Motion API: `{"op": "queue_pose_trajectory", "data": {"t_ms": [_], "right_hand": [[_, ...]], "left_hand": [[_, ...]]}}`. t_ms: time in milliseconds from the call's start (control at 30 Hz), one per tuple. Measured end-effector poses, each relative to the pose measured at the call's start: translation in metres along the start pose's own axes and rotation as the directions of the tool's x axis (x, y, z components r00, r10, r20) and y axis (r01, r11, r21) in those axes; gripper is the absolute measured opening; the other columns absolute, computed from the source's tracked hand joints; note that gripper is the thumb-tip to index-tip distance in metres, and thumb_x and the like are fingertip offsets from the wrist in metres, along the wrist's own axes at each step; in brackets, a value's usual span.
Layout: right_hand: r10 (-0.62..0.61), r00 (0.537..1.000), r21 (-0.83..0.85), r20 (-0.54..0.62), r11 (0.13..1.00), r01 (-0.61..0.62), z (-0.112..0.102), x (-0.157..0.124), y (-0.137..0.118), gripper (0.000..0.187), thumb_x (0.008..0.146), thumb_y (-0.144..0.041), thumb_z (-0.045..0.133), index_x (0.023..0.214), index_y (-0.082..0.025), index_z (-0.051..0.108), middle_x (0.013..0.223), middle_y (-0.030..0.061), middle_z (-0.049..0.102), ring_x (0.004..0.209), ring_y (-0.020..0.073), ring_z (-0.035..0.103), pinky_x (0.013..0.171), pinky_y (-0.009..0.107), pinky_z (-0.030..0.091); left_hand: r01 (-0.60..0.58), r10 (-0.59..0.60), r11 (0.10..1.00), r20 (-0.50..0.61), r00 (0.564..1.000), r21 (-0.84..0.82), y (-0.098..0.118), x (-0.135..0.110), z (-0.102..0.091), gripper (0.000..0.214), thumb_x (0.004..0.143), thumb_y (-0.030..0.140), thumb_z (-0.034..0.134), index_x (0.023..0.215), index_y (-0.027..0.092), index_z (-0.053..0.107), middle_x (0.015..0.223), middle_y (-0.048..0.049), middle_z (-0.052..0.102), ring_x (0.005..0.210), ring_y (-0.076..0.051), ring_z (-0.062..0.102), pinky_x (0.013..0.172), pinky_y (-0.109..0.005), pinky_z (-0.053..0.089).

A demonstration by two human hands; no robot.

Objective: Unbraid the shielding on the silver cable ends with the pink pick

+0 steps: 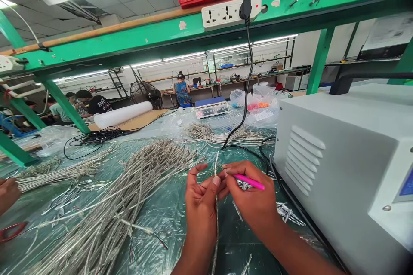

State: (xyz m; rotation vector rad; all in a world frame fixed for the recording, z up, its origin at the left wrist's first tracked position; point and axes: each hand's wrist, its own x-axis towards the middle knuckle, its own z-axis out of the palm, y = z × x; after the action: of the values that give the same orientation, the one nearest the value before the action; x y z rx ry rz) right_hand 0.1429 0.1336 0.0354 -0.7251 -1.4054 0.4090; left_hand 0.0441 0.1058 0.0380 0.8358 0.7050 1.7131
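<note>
The left hand [201,195] pinched a shielded cable [216,227] between thumb and fingers, just below its silvery end, which pointed up and away. The right hand [254,193] grasped a slim pink tool [250,181], its fingertips close beside that end; whether the tool's tip touched the cable could not be told. The cable stood in the near middle of the scene, its tail running down past the left wrist.

The step in hand seemed to be fine work on the cable's end, and the next move would call for a steady pinch and light control of the tool.

The cable looked thin and round, with a braided metallic weave. To the left lay a thick bundle of similar cables [129,197], fanned toward the far side. Wrinkled, glossy clear film covered the green tabletop [164,219]. Crumpled silver scraps [290,215] lay right, beside a smooth grey metal machine [335,137] with louvred vents.
</note>
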Motion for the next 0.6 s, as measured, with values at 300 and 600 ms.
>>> {"op": "queue_pose_trajectory", "data": {"t_ms": [300, 600], "right_hand": [[-0.03, 0.999, -0.018, -0.021, 0.999, 0.029, -0.0007, -0.0001, -0.0002, 0.022, 0.078, -0.003, 0.061, 0.078, -0.025, 0.059, 0.078, -0.0049, 0.067, 0.082, 0.015, 0.065, 0.076, 0.028, 0.052], [0.051, 0.992, -0.067, -0.117, 0.996, -0.059, -0.0013, 0.0029, 0.0039, 0.016, 0.082, -0.008, 0.059, 0.079, -0.024, 0.062, 0.084, -0.002, 0.067, 0.085, 0.0156, 0.064, 0.078, 0.029, 0.051]], "left_hand": [[0.006, -0.008, 1.0, 0.049, 0.999, 0.024, -0.0031, 0.0022, -0.0027, 0.034, 0.083, 0.018, 0.071, 0.113, 0.018, 0.054, 0.07, -0.0003, 0.067, 0.061, -0.009, 0.062, 0.059, -0.017, 0.047], [0.063, -0.063, 0.998, 0.034, 0.997, 0.013, -0.0039, 0.0019, -0.0007, 0.034, 0.086, 0.021, 0.069, 0.115, 0.012, 0.054, 0.099, -0.0173, 0.075, 0.098, -0.028, 0.071, 0.093, -0.048, 0.053]]}}
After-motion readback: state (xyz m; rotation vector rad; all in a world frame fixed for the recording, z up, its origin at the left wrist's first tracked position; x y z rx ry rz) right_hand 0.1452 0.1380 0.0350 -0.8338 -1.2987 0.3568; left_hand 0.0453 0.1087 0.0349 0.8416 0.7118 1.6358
